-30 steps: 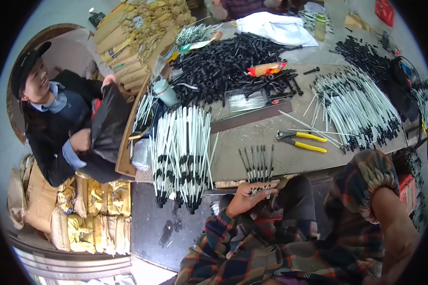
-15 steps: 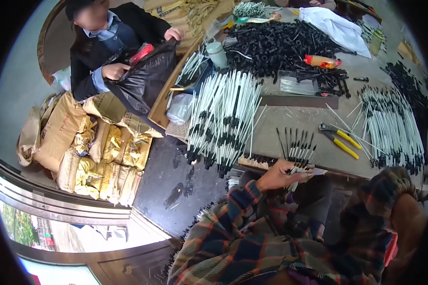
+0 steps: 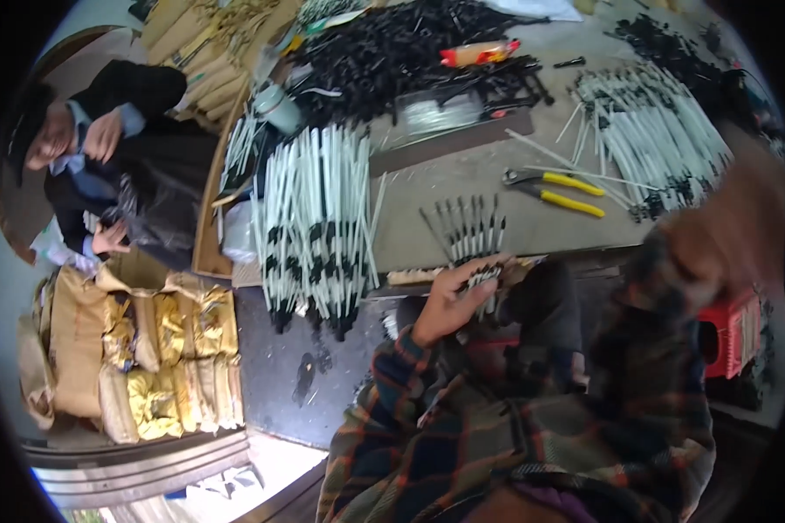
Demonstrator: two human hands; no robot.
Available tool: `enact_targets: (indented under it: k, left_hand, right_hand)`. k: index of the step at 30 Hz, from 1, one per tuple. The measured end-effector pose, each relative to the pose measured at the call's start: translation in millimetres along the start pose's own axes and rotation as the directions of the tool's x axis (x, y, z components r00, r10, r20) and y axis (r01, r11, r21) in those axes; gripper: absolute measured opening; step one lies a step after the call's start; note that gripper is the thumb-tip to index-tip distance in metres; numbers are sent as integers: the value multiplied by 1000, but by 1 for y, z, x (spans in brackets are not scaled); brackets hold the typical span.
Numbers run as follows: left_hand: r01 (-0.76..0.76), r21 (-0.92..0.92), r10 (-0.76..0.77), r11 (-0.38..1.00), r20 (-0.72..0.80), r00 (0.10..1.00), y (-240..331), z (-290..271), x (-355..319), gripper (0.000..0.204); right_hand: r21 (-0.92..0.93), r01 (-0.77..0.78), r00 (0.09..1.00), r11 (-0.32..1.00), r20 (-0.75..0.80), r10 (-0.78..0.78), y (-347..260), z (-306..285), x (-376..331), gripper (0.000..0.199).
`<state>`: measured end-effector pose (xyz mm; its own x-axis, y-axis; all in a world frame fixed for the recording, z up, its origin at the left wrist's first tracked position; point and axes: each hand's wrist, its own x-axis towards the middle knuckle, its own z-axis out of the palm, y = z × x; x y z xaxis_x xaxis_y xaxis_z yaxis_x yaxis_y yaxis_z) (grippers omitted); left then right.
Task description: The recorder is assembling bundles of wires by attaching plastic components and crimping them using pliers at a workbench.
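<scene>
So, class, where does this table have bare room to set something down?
Mainly the tabletop between the left rod bundle and the yellow-handled pliers, in front of the dark strip. A smaller patch lies between the pliers and the near edge. Crowded spots: the heap of black parts and the right rod bundle.

Bare table straight ahead, crowded on both flanks
From the left hand (image 3: 459, 295), open table (image 3: 406, 200) lies at twelve o'clock, beyond the upright sticks (image 3: 475, 228) it grips, as far as the dark bar (image 3: 458, 144). A rod bundle (image 3: 314, 218), overhanging the edge, blocks ten o'clock. Pliers (image 3: 560, 192) and loose rods (image 3: 532, 146) bar one o'clock; below the pliers, a clear strip runs toward two, closed by the white pile (image 3: 658, 144) and the blurred right hand (image 3: 734, 222).
</scene>
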<state>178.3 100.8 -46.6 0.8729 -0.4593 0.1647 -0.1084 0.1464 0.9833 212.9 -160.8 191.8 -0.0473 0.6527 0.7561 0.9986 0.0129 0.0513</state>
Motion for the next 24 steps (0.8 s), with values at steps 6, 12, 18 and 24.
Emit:
enact_targets:
  k: [6, 12, 18, 24]
  left_hand:
    - [57, -40, -56, 998, 13, 998, -2, -3, -7, 38]
    - [97, -46, -96, 994, 23, 995, 4, -4, 0, 39]
    - [74, -16, -74, 997, -11, 997, 15, -2, 3, 31]
    - [9, -58, -13, 998, -68, 998, 20, 1, -7, 29]
  right_hand:
    - [177, -678, 734, 713, 206, 647, 181, 179, -63, 15]
    - [-385, -691, 512, 612, 337, 790, 243, 254, -66, 14]
    - [-573, -581, 455, 578, 360, 815, 256, 264, -67, 14]
    - [-443, -639, 461, 629, 435, 774, 239, 263, -54, 18]
